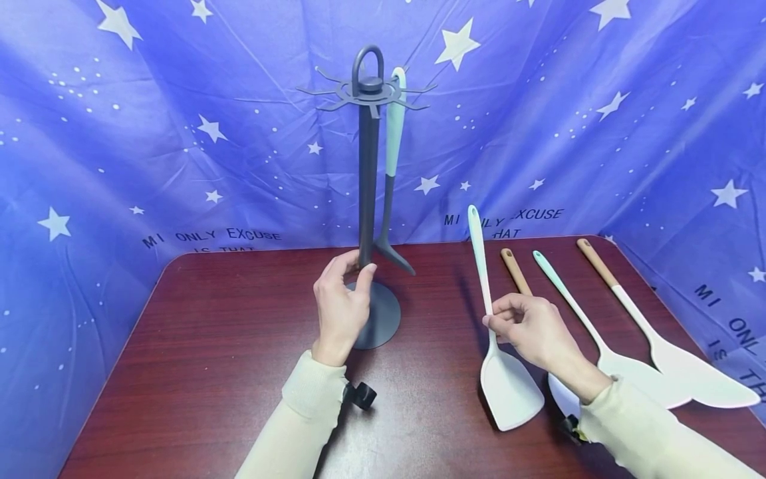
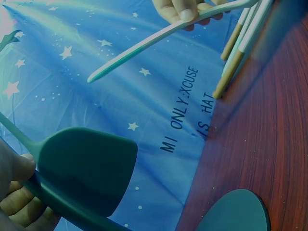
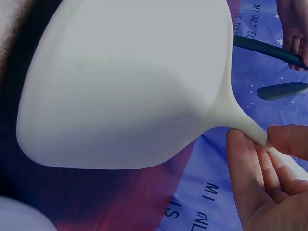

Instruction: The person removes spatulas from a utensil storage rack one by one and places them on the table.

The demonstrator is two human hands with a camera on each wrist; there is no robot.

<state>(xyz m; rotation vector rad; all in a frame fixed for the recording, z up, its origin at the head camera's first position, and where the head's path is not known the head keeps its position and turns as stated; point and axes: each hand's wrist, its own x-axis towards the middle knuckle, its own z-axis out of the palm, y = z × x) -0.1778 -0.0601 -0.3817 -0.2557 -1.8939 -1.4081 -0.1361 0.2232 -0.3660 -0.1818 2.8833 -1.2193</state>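
A dark grey utensil stand [image 1: 368, 179] with a ring of hooks and a round base stands on the table. My left hand [image 1: 341, 309] grips its pole low down, just above the base. From one hook hangs a turner with a mint handle and a dark grey head [image 2: 86, 168], close beside the pole. Further right, my right hand [image 1: 538, 329] pinches a white turner [image 1: 509, 392] by its neck. This turner is tilted up, its mint-tipped handle pointing away and its broad blade [image 3: 130, 82] towards me.
Right of the white turner lie a mint-handled white utensil [image 1: 634, 372] and a wooden-handled white one [image 1: 688, 369]. Another wooden-handled utensil [image 1: 514, 269] is partly hidden behind my right hand. A starry blue curtain [image 1: 251, 133] hangs behind the dark red table [image 1: 197, 372].
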